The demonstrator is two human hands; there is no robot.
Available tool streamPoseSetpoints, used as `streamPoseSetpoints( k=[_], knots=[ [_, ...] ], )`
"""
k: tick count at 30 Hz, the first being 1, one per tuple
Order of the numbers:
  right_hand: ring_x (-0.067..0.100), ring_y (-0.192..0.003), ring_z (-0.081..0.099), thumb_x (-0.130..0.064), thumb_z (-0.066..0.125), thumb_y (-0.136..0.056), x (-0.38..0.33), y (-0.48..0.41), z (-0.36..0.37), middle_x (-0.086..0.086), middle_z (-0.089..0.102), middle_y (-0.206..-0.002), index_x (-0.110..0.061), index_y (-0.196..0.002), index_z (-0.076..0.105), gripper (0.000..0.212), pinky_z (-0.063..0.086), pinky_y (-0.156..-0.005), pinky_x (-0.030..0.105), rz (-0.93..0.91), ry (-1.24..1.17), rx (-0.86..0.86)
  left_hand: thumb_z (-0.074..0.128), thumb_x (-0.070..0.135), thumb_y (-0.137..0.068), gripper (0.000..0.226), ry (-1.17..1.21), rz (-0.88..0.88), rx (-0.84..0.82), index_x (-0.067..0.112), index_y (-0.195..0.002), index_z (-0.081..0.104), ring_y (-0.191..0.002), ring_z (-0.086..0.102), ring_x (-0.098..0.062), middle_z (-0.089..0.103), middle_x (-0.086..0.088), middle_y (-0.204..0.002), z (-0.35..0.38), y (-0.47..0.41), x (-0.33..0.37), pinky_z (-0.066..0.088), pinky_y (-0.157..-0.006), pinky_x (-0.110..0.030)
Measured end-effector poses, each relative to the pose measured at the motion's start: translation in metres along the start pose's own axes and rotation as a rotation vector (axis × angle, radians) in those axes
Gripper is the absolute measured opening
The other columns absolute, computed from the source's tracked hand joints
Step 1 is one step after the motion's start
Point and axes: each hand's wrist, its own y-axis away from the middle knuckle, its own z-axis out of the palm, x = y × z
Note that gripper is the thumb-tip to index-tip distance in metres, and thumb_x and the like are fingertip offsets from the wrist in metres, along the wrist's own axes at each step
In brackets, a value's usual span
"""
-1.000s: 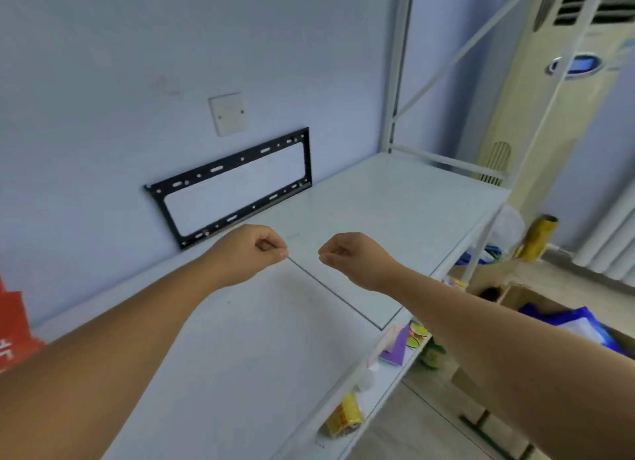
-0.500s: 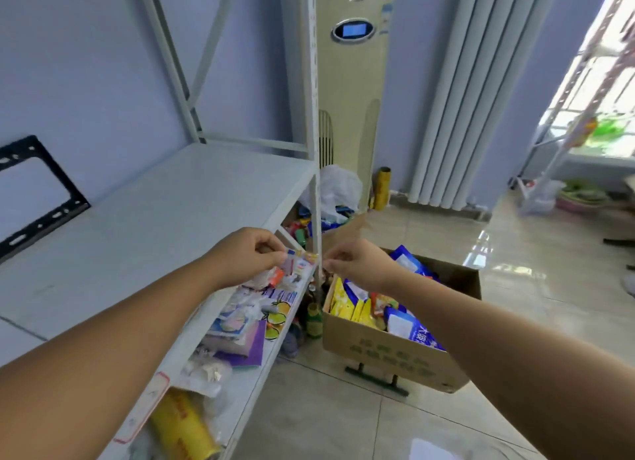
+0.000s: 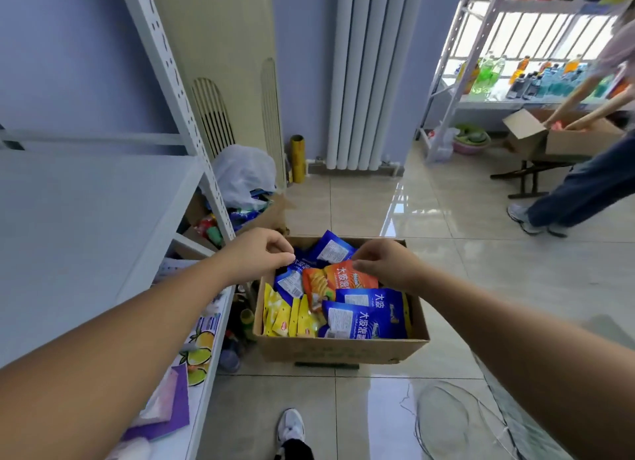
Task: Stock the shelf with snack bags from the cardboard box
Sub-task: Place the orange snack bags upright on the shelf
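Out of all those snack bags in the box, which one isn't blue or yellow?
The orange bag, lying on top in the middle of the cardboard box, right by the right hand. Every other visible bag is blue or yellow.

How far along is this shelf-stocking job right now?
Barely started. Done: no bags show on the white shelf board. In hand: the left hand and right hand hover curled over the cardboard box; whether they grip anything is unclear. Left: the box looks full, with an orange bag, blue bags and yellow bags.
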Motion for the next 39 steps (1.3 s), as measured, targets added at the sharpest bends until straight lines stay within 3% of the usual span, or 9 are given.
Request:
streamPoseSetpoints(
  k=[5,10,17,22,27,34,39],
  knots=[
    [0.009,-0.098,0.065,-0.036,0.067,-0.094,0.032,-0.046,-0.014,-0.006,0.068,-0.110,-0.024,-0.114,0.067,0.022,0.055,-0.072,0.025,0.171,0.015,0.020,0.070,0.038,-0.088,0.012,-0.011,-0.005,-0.113,0.031,-0.098,0.071,-0.091,0.066,-0.004,0.071,0.012,-0.094,0.000,-0.074,-0.010,0.055,-0.081,-0.029],
    [0.011,-0.103,0.064,-0.033,0.067,-0.095,0.061,-0.073,-0.010,-0.003,0.067,-0.114,-0.022,-0.117,0.067,0.025,0.060,-0.083,0.034,0.284,-0.022,-0.003,0.072,0.037,-0.088,0.010,-0.053,-0.020,-0.220,0.031,-0.096,0.071,-0.093,0.066,-0.006,0.071,0.010,-0.096,0.013,-0.131,-0.020,0.055,-0.082,-0.030],
    [0.013,-0.107,0.061,-0.030,0.066,-0.096,0.121,-0.118,-0.007,0.001,0.066,-0.120,-0.017,-0.118,0.066,0.025,0.060,-0.081,0.032,0.375,-0.027,-0.077,0.072,0.038,-0.087,0.006,-0.058,-0.072,-0.325,0.035,-0.092,0.070,-0.090,0.066,-0.003,0.072,0.012,-0.094,0.048,-0.194,-0.027,0.053,-0.078,-0.026],
    [0.014,-0.105,0.063,-0.031,0.067,-0.096,0.171,-0.162,-0.004,0.001,0.068,-0.115,-0.015,-0.115,0.067,0.025,0.062,-0.083,0.040,0.435,-0.029,-0.124,0.071,0.032,-0.089,0.009,-0.074,-0.135,-0.371,0.028,-0.097,0.071,-0.088,0.066,-0.002,0.072,0.011,-0.093,0.080,-0.238,-0.037,0.051,-0.072,-0.021],
    [0.012,-0.106,0.059,-0.031,0.064,-0.098,0.224,-0.203,0.016,0.001,0.065,-0.122,-0.016,-0.122,0.064,0.029,0.062,-0.073,0.031,0.474,0.021,-0.200,0.072,0.031,-0.088,0.013,-0.071,-0.173,-0.370,0.028,-0.101,0.069,-0.090,0.066,-0.003,0.070,0.012,-0.095,0.123,-0.289,-0.061,0.055,-0.076,-0.024],
    [0.014,-0.111,0.060,-0.034,0.064,-0.097,0.287,-0.247,0.052,0.000,0.066,-0.124,-0.017,-0.127,0.061,0.034,0.061,-0.078,0.034,0.474,0.133,-0.246,0.074,0.032,-0.087,0.024,-0.035,-0.172,-0.332,0.030,-0.109,0.065,-0.094,0.063,-0.004,0.066,0.012,-0.102,0.198,-0.351,-0.102,0.056,-0.081,-0.027],
    [0.018,-0.115,0.062,-0.035,0.066,-0.095,0.320,-0.259,0.075,0.001,0.065,-0.127,-0.018,-0.130,0.059,0.040,0.053,-0.070,0.026,0.478,0.165,-0.222,0.073,0.034,-0.087,0.045,-0.076,-0.155,-0.323,0.026,-0.129,0.060,-0.112,0.060,-0.008,0.064,0.009,-0.124,0.238,-0.372,-0.124,0.053,-0.091,-0.031]
  ],
)
